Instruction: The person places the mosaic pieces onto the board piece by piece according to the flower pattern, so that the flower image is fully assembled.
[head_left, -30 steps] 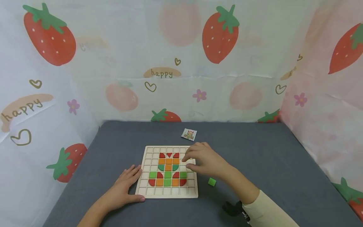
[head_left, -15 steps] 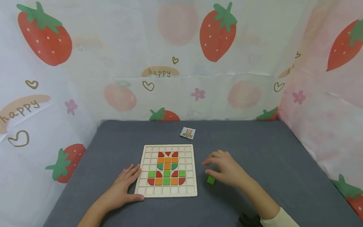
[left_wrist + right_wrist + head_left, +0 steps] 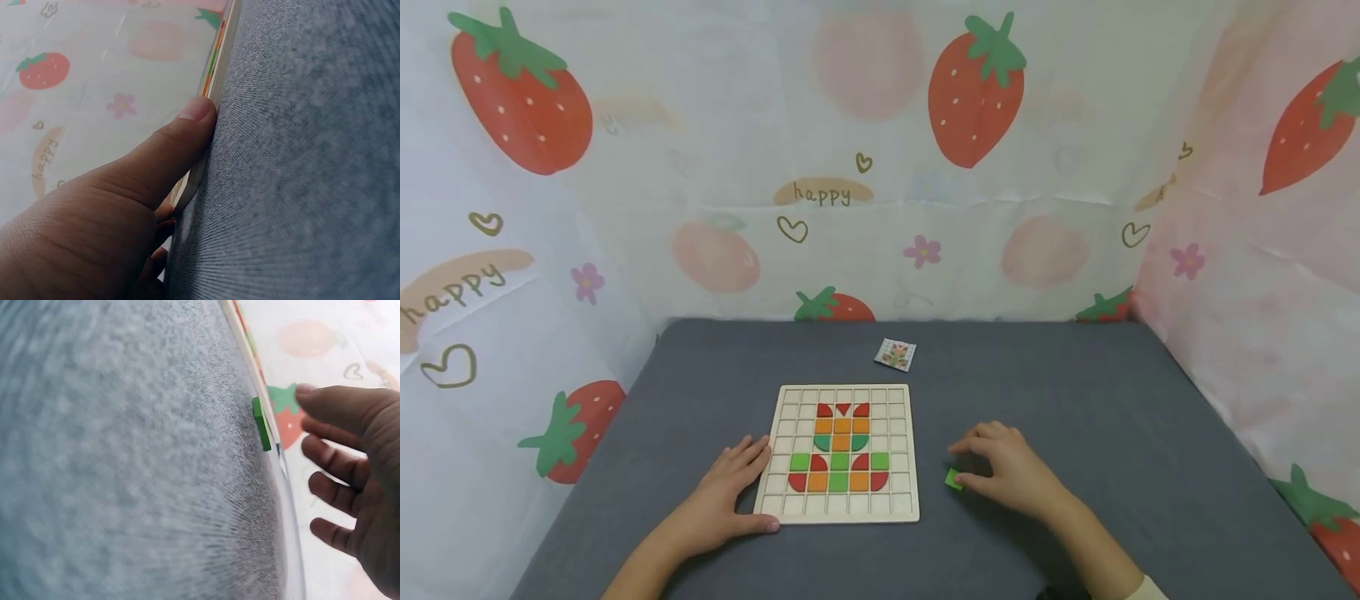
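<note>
A pale wooden grid board (image 3: 895, 505) lies on the dark cloth in the head view, bearing red, orange and green tiles set in a flower shape. My left hand (image 3: 730, 492) rests at its near left corner, thumb along the front edge and fingers spread at the left side. In the left wrist view, that thumb (image 3: 187, 125) touches the board's edge. Right of the board lies a loose light green square tile (image 3: 952, 479). My right hand (image 3: 1011, 471) hovers over it with fingers loosely bent; in the right wrist view a gap shows between thumb and tile (image 3: 261, 425).
Behind the board, a small card (image 3: 895, 354) printed with a similar flower pattern lies on the cloth. A white curtain (image 3: 737, 167) with strawberry prints stands around the back and sides of the table (image 3: 1075, 400).
My right hand has moved from above the board's right side, rightward and down toward the loose green tile. The left hand has stayed at the board's corner.
</note>
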### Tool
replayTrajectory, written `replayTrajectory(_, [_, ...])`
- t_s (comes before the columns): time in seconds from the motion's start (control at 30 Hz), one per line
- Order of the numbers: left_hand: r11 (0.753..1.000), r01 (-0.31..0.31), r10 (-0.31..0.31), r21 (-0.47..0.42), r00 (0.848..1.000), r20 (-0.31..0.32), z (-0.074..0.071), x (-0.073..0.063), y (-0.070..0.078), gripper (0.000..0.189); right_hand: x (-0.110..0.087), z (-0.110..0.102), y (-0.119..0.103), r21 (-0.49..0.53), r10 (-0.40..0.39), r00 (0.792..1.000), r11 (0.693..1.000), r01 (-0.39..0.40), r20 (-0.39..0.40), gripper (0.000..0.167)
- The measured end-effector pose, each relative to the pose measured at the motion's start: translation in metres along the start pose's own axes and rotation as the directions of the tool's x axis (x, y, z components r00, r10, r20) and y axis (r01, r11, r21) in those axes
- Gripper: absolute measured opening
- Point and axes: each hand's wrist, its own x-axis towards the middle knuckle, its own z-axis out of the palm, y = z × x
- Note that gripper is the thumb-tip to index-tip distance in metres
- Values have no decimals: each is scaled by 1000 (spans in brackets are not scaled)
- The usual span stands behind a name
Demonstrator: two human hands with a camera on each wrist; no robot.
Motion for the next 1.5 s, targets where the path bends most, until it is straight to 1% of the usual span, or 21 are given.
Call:
replayTrajectory(0.3, [1000,-5,5,-14,1000,5,1,-1,1,112,-7,4,4,-3,39,998,999,-39,44,38])
replayTrajectory(0.53, [1000,-20,20,-3,1000,16,-1,0,5,112,-9,6,7,7,55,996,998,-56,66,36])
replayTrajectory(0.6, [1000,-12,12,-5,1000,21,-1,0,5,112,-9,8,7,7,57,996,998,-58,71,33])
replayTrajectory(0.8, [1000,16,-15,-14,999,31,0,1,4,115,-10,11,8,-7,30,998,1000,-30,52,26])
replayTrajectory(0.93, [1000,13,-12,-20,1000,26,1,0,3,115,-10,12,7,-17,18,999,1000,-17,38,24])
replayTrajectory(1.3, [1000,15,-15,-12,1000,28,-2,0,3,115,-5,16,7,-18,7,1000,1000,-7,14,24])
replayTrajectory(1.5, [1000,6,-6,-8,1000,19,-2,-1,3,114,4,9,2,1,3,1000,1000,-3,-2,25])
